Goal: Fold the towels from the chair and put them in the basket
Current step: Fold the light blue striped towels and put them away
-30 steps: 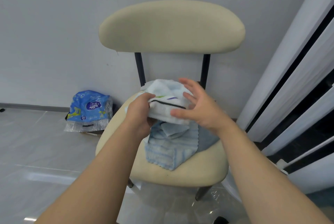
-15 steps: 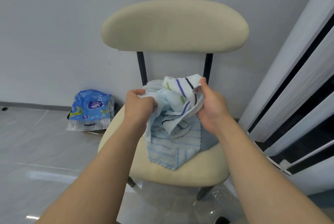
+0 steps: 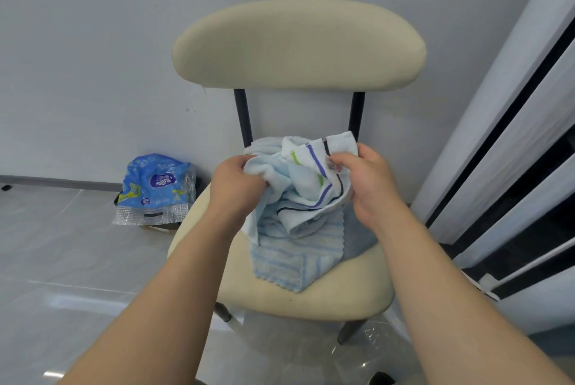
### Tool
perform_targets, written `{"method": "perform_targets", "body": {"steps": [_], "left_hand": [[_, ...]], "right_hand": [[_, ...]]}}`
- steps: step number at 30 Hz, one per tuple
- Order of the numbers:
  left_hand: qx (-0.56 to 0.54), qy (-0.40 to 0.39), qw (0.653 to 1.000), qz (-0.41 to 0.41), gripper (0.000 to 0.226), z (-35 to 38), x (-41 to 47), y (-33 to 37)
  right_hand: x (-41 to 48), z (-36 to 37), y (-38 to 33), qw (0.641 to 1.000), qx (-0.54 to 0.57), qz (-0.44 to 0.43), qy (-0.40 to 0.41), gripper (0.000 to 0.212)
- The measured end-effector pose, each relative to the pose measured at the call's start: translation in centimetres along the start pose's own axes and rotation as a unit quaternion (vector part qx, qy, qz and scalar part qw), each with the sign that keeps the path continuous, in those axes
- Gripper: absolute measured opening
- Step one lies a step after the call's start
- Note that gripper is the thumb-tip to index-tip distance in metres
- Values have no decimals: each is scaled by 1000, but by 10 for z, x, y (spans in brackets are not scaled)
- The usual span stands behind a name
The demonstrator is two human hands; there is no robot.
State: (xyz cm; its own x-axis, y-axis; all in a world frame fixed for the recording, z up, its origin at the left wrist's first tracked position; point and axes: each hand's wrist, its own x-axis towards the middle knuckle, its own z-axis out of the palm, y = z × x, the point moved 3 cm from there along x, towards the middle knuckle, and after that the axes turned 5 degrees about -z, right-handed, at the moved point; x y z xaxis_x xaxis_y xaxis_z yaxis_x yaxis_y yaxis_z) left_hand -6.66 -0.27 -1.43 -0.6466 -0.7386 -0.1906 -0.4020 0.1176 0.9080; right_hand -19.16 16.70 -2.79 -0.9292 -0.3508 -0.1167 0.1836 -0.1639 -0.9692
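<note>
From the head view, your left hand [image 3: 234, 188] grips one edge of the white towel [image 3: 306, 185], fingers curled round the cloth. Your right hand [image 3: 362, 181] pinches the opposite edge, thumb pressed on the striped hem beside a small label. The towel hangs crumpled between both hands, just above the chair [image 3: 298, 42] seat, with green, purple and black stripes showing. Under it, on the seat, lies a blue striped towel [image 3: 292, 260], part folded, its scalloped edge toward the seat's front. A grey cloth [image 3: 357, 229] lies on the seat beside it, on the right, partly under your right wrist. Left of the chair, on the floor by the wall, sits a blue plastic pack [image 3: 155, 188]. Right of the chair stands a white door frame [image 3: 510, 123] with dark gaps.
</note>
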Motion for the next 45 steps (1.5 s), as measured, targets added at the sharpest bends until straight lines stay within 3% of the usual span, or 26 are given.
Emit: {"method": "perform_targets", "body": {"steps": [2, 7, 11, 15, 20, 24, 26, 29, 34, 38, 41, 43, 45], "left_hand": [[35, 8, 999, 14, 36, -2, 5, -4], [173, 90, 979, 56, 5, -5, 13, -12], [267, 113, 956, 44, 36, -5, 19, -19], [190, 81, 978, 19, 34, -4, 20, -20], [82, 56, 995, 20, 24, -1, 12, -9], [11, -19, 1000, 11, 46, -1, 6, -2], [23, -15, 999, 45, 53, -2, 4, 1], [37, 29, 994, 98, 44, -5, 3, 3], [61, 74, 985, 143, 22, -9, 8, 1], [0, 40, 993, 111, 21, -8, 5, 2], [-55, -21, 996, 72, 52, -7, 5, 1], [-58, -46, 996, 59, 72, -7, 5, 1], [-40, -55, 995, 73, 79, -7, 5, 2]], "right_hand": [[2, -3, 2, 1000, -17, -6, 21, 19], [4, -6, 4, 1000, -18, -6, 11, 14], [1, -6, 3, 996, -76, -22, 32, 14], [0, -7, -1, 990, -127, -18, 57, 39], [1, -7, -1, 989, -130, -20, 68, 44], [4, -8, 2, 990, -118, -25, 75, 41], [6, -8, 5, 994, -79, -11, 81, 33], [4, -7, 4, 996, 43, 23, 72, 16], [0, -5, 0, 984, 170, 34, 29, 43], [-2, -1, -3, 982, 185, 32, 5, 21], [-1, -1, 0, 990, 142, 17, 7, 18], [0, -3, 3, 998, 51, -3, 31, 22], [0, -5, 4, 997, -39, -28, 53, 24]]}}
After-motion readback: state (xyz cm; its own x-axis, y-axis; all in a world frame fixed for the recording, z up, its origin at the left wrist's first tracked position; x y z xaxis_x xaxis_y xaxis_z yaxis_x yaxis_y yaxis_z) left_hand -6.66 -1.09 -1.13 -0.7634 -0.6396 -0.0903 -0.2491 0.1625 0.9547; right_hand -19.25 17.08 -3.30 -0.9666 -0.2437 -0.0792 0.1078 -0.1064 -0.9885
